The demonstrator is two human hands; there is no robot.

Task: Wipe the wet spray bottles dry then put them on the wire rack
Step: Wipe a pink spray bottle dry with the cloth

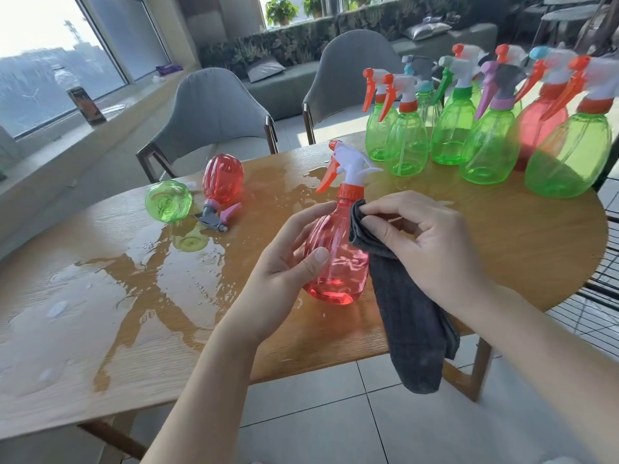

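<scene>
Wet wooden table (grey chairs behind); left hand grips red bottle, right hand pinches cloth.

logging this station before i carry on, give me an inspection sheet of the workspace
surface: wooden table, big water puddle on its left half
job's things: red bottle being wiped with grey cloth; green bottle and second red bottle lying down; upright bottles far right; wire rack at right edge
clutter: dark bottle on windowsill
grippers: left hand grips red bottle; right hand pinches cloth
cables: nothing seen
surroundings: two grey chairs, windows, plants
</scene>
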